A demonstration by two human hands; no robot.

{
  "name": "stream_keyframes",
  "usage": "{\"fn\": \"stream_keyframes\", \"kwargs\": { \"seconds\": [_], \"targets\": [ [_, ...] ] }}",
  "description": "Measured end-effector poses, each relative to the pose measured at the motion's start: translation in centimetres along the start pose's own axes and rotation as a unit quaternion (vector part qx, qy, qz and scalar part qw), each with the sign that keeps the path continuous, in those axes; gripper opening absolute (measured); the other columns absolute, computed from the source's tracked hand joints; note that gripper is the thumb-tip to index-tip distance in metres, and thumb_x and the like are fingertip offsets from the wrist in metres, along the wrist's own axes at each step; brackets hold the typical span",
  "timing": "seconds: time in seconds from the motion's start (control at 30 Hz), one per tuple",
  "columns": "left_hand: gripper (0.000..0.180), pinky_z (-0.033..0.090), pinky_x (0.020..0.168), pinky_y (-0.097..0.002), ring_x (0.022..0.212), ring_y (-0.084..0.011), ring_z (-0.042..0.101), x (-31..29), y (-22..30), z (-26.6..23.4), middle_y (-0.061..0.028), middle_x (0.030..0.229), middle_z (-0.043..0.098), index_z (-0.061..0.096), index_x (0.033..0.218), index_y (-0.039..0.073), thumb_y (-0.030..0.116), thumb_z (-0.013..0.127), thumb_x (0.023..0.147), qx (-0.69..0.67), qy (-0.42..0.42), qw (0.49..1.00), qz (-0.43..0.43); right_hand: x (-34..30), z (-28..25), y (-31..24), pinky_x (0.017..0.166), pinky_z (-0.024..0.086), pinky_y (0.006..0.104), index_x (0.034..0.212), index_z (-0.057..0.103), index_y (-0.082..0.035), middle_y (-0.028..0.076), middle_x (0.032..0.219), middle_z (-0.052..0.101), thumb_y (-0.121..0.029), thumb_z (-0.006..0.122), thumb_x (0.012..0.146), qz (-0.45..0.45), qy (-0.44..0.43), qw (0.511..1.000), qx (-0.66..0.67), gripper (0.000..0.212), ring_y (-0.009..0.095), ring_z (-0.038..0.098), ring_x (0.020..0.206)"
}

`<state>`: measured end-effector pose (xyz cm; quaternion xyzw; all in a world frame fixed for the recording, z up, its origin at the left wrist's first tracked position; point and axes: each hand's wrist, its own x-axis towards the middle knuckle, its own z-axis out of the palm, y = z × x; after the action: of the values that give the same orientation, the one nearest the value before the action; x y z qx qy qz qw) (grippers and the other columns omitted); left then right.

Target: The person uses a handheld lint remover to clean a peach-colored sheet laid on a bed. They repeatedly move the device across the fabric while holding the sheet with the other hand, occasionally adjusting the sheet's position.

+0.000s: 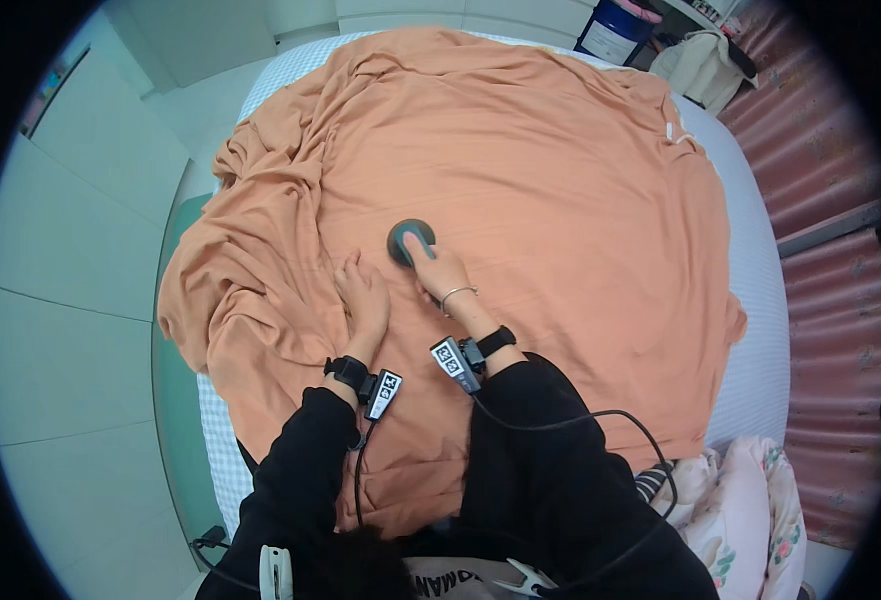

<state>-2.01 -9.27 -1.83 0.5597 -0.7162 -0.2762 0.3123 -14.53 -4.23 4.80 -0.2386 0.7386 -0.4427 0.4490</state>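
A large orange cloth (521, 190), like a bedsheet, is spread over the bed, fairly smooth in the middle and bunched into folds on the left. My right hand (442, 273) is closed around the handle of a dark green fabric shaver (410, 231). Its round head rests against the cloth, and my fingers hide part of the handle. To the left of it, my left hand (365, 298) lies on the cloth beside the folds, holding nothing, with its fingers stretched out and slightly bent.
A cable (611, 412) runs from the device on my right wrist. Floral bedding (756, 510) is heaped at the lower right. Pink curtains (826, 330) hang on the right. A blue bucket (616, 32) and a cream-coloured garment (703, 68) are beyond the bed's far right corner.
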Motion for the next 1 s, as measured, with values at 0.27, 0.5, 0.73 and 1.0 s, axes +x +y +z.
{"fn": "stream_keyframes", "kwargs": {
  "seconds": [0.27, 0.5, 0.73, 1.0],
  "targets": [
    [0.058, 0.021, 0.108, -0.0477, 0.133, -0.0308, 0.030, -7.3, 1.0, 0.6, -0.0158, 0.143, 0.035, 0.035, 0.137, 0.003, 0.028, 0.050, 0.087, 0.250, 0.036, 0.959, 0.126, 1.8, -11.2, 3.3, 0.038, 0.042, 0.0325, 0.071, 0.057, -0.005, 0.005, 0.047, 0.051, -0.068, 0.041, 0.083, 0.045, 0.060, 0.995, -0.066, 0.065, 0.018, 0.052, 0.039],
    [0.054, 0.024, 0.108, -0.0437, 0.130, -0.0304, 0.035, -8.3, 1.0, 0.2, -0.0153, 0.139, 0.041, 0.042, 0.133, 0.000, 0.027, 0.050, 0.086, 0.276, 0.069, 0.946, 0.153, 0.4, -21.5, 5.9, 0.030, 0.031, 0.0270, 0.066, 0.051, -0.006, 0.002, 0.043, 0.044, -0.060, 0.040, 0.089, 0.034, 0.168, 0.983, 0.065, 0.059, 0.013, 0.041, 0.032],
    [0.053, 0.025, 0.107, -0.0411, 0.130, -0.0298, 0.035, -8.7, 1.4, -0.3, -0.0154, 0.138, 0.042, 0.043, 0.131, 0.000, 0.024, 0.051, 0.085, 0.266, 0.075, 0.949, 0.153, 0.4, -15.1, 4.9, 0.035, 0.041, 0.0304, 0.074, 0.059, 0.001, 0.007, 0.046, 0.051, -0.067, 0.040, 0.084, 0.066, 0.121, 0.989, -0.047, 0.071, 0.018, 0.052, 0.036],
    [0.055, 0.022, 0.109, -0.0436, 0.132, -0.0328, 0.031, -8.3, 1.4, 0.1, -0.0165, 0.140, 0.038, 0.041, 0.133, 0.000, 0.023, 0.048, 0.084, 0.264, 0.070, 0.950, 0.154, -0.6, -5.4, 1.7, 0.036, 0.036, 0.0260, 0.075, 0.055, -0.005, 0.003, 0.045, 0.048, -0.058, 0.049, 0.086, 0.027, -0.103, 0.993, -0.058, 0.055, 0.011, 0.046, 0.035]
  ]
}}
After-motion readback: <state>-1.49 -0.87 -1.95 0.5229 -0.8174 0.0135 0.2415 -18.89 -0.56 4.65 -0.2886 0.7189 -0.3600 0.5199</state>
